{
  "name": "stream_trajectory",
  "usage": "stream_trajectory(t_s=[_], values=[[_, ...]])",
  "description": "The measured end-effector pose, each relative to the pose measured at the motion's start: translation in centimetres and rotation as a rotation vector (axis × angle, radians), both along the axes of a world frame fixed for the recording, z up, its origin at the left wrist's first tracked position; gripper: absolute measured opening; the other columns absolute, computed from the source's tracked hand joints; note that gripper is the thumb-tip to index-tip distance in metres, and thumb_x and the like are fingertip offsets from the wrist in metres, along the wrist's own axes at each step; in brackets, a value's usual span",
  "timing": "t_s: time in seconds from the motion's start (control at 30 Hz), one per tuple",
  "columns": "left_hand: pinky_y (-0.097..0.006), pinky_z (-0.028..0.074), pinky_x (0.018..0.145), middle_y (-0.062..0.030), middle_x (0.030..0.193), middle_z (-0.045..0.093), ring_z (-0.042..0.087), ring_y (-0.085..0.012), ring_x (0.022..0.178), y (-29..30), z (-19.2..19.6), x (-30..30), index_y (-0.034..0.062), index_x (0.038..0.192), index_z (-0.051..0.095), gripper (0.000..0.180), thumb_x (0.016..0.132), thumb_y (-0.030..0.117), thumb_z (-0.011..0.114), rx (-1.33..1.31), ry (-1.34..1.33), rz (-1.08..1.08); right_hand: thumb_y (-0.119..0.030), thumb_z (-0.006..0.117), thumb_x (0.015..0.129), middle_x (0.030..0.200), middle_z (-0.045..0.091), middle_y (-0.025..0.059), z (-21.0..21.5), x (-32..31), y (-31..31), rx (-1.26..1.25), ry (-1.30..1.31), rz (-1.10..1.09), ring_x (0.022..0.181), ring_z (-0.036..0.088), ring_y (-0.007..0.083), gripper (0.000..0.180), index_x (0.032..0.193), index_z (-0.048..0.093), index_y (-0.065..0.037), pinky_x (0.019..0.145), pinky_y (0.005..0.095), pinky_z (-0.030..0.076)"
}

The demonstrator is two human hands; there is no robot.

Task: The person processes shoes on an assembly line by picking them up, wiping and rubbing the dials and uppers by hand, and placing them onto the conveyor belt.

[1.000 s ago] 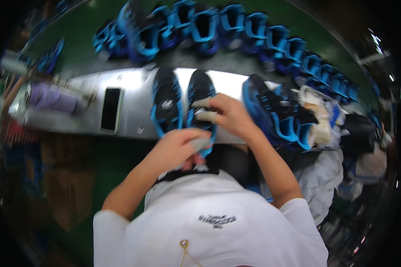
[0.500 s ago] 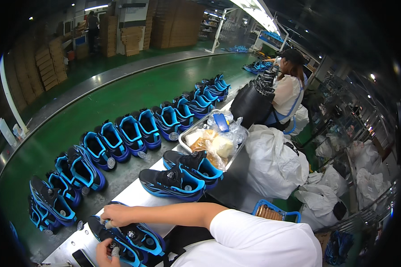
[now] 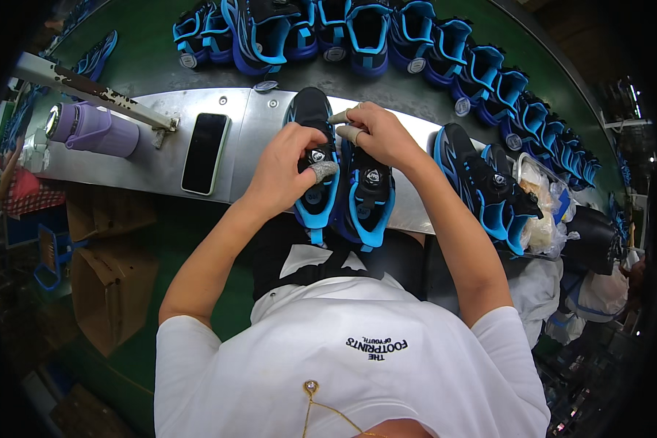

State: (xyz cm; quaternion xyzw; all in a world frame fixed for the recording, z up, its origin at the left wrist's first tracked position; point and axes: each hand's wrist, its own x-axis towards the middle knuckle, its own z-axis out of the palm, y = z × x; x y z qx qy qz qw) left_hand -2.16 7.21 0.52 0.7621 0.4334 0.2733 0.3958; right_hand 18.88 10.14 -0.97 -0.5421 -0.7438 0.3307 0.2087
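Two black-and-blue sneakers lie side by side on the metal ledge in front of me, toes pointing away. My left hand (image 3: 288, 164) bends over the left sneaker (image 3: 310, 109), its thumb and fingers closed around the round dial (image 3: 317, 155) on the tongue. A grey cover wraps its thumb. Just above the right sneaker (image 3: 371, 197), my right hand (image 3: 378, 133) reaches toward the left shoe's upper, thumb and forefinger in beige covers and drawn near each other. Whatever lies between those fingertips is too small to make out. The right sneaker's own dial (image 3: 373, 176) shows uncovered.
Another sneaker pair (image 3: 474, 171) stands to the right, beside a metal tray (image 3: 522, 171) of bagged items. A long row of sneakers (image 3: 369, 36) lines the green belt beyond. On the left are a phone (image 3: 205, 153), a purple bottle (image 3: 98, 130) and a metal post (image 3: 87, 86).
The view has swung from the right side of the line to straight down over my lap. Both hands stay at the same pair of sneakers.
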Motion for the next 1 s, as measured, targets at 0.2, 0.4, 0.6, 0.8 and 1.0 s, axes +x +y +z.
stream_trajectory(t_s=[0.2,0.4,0.6,0.8,1.0], values=[[-0.025,0.043,0.077,-0.0052,0.097,0.057,0.051,-0.0157,0.084,0.6,-1.0,-1.6,0.0038,0.107,0.060,0.035,0.074,0.010,0.069,0.016,-0.055,-0.142,-0.016,0.063,0.083,0.084,0.060,0.0165,1.3,-0.1,-0.9,-0.035,0.031,-0.023,0.083,0.057,0.0295,0.024,0.104,0.068,-0.006,0.075,0.0377,0.045],[-0.026,0.042,0.078,-0.0021,0.095,0.058,0.050,-0.0138,0.084,1.1,-1.3,-1.6,0.0055,0.110,0.061,0.035,0.076,0.014,0.070,-0.125,-0.089,-0.157,-0.015,0.063,0.083,0.087,0.061,0.0172,1.0,-0.2,-1.0,-0.012,-0.003,-0.019,0.083,0.059,0.0303,0.023,0.104,0.068,-0.005,0.075,0.0375,0.046],[-0.026,0.043,0.078,-0.0030,0.100,0.061,0.052,-0.0129,0.084,-0.5,-1.3,-2.3,0.0062,0.109,0.063,0.028,0.082,0.011,0.066,0.025,-0.170,-0.063,-0.016,0.067,0.082,0.086,0.059,0.0122,1.6,-0.4,-1.3,-0.054,0.111,0.031,0.081,0.057,0.0242,0.027,0.108,0.069,-0.011,0.076,0.0339,0.047],[-0.025,0.050,0.065,-0.0152,0.109,0.061,0.061,-0.0167,0.077,-6.1,0.0,-3.2,-0.0029,0.112,0.057,0.024,0.093,0.011,0.052,-1.007,-0.570,0.241,-0.018,0.073,0.075,0.089,0.053,0.0090,2.4,-1.9,-2.9,0.057,0.200,0.308,0.084,0.055,0.0231,0.038,0.113,0.067,-0.020,0.075,0.0325,0.047],[-0.027,0.051,0.068,-0.0142,0.114,0.058,0.063,-0.0200,0.089,-6.8,-0.4,-1.4,-0.0067,0.120,0.051,0.029,0.096,0.010,0.047,-1.070,-0.885,0.231,-0.024,0.076,0.067,0.074,0.056,0.0089,1.9,-4.5,-4.7,0.327,0.094,0.001,0.073,0.059,0.0279,0.027,0.089,0.070,-0.010,0.064,0.0369,0.049]])
